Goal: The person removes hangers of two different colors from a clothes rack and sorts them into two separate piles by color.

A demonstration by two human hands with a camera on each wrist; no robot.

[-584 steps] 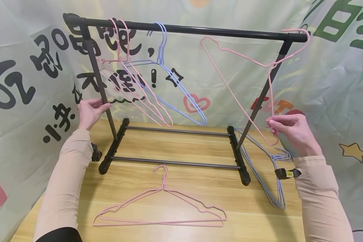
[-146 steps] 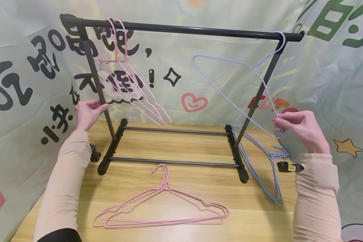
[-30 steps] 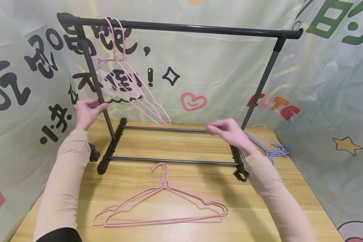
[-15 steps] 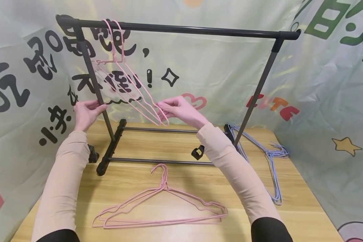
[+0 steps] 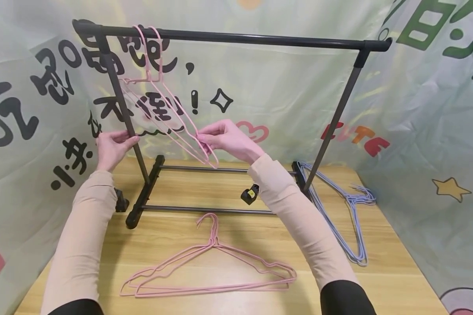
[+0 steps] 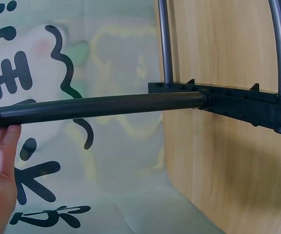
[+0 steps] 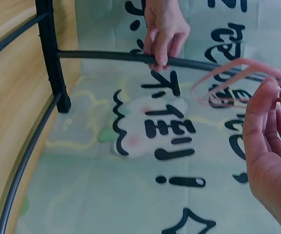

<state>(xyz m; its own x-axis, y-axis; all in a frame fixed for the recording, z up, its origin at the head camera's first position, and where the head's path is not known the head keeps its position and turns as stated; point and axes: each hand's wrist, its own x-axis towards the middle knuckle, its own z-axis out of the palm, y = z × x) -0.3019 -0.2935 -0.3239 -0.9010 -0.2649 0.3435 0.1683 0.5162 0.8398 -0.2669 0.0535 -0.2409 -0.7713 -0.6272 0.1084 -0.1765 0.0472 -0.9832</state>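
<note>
Two pink wire hangers hang near the left end of the black rack's top bar. My right hand pinches the nearer one close to its lower corner, and the right wrist view shows the pink wire between thumb and fingers. My left hand holds the rack's left post about halfway down, thumb on one side and fingers on the other. Only part of that hand shows in the left wrist view. Several pink hangers lie stacked on the table before the rack.
Several blue hangers lie in a pile right of the rack, partly behind the right post. Two low crossbars join the rack's feet. A printed cloth hangs behind and beside the wooden table.
The blue hangers left the bar, and the right-hand pink hanger joined the front pile. Lately my right hand crossed leftward from the right post and took hold of a hanging pink hanger.
</note>
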